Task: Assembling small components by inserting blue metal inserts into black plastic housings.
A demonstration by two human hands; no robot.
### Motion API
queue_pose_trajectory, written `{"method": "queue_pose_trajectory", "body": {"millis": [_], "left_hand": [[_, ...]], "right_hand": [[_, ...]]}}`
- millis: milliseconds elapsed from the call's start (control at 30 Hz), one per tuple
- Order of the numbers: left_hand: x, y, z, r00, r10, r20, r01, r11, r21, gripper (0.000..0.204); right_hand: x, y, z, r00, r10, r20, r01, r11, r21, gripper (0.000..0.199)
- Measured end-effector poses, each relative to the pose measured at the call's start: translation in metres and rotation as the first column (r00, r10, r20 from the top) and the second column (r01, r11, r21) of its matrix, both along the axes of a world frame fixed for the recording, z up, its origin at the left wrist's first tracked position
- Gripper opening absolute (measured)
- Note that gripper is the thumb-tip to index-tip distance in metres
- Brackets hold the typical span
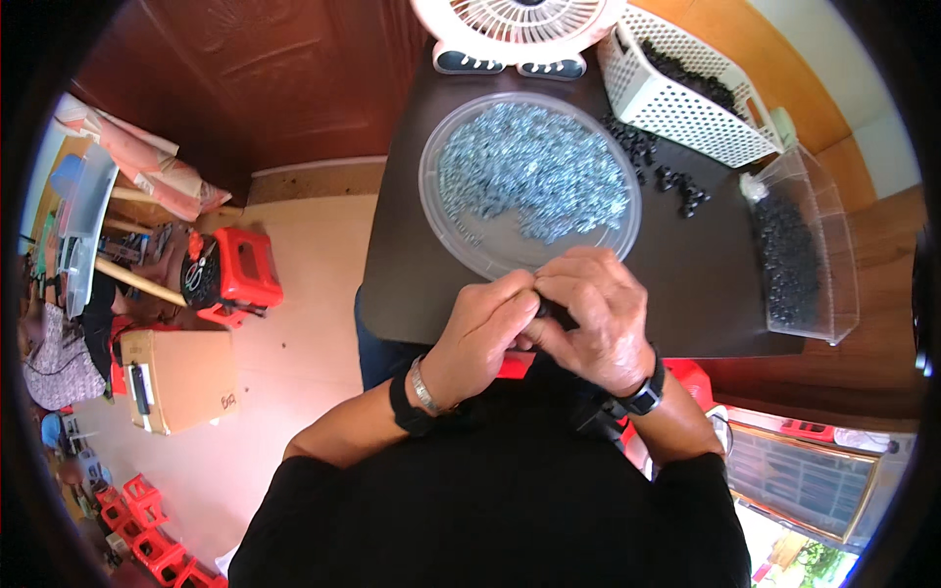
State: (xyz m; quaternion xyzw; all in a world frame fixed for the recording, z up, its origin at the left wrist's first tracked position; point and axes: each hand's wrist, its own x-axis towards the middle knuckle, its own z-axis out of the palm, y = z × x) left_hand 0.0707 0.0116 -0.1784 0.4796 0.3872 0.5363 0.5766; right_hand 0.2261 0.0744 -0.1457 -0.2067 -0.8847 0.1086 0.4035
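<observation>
your left hand [490,331] and your right hand [600,318] meet near the middle of the frame, just below the lower rim of the round clear tray [495,240]. your left hand is closed, thumb and forefinger pinching a small black piece [545,308]; your right hand curls in from the other side, its fingers closed on the same piece. most of it is hidden by your fingers, so you cannot tell its full shape.

the tray sits in the upper middle on the dark table [407,260], spread with small shiny blue-grey parts [534,167], with a bare patch toward its lower left. loose black pieces [693,196] lie to the right of the tray, below the white perforated basket [676,122] at upper right, which holds more black bits. at the right, a clear bin [831,265] also holds dark pieces. a pink-and-white fan [529,24] stands at the top edge, above the tray.
</observation>
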Motion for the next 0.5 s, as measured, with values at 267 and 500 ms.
{"method": "queue_pose_trajectory", "body": {"millis": [267,500], "left_hand": [[-0.003,-0.005,0.0,1.0,-0.016,0.024,0.017,0.999,-0.043,0.032],[-0.004,-0.004,0.009,0.999,-0.052,0.006,0.052,0.997,-0.051,0.021]], "right_hand": [[0.044,0.019,0.036,0.953,-0.295,0.067,0.269,0.928,0.258,0.032],[0.203,0.099,0.124,0.389,-0.897,-0.211,0.865,0.277,0.419,0.025]]}}
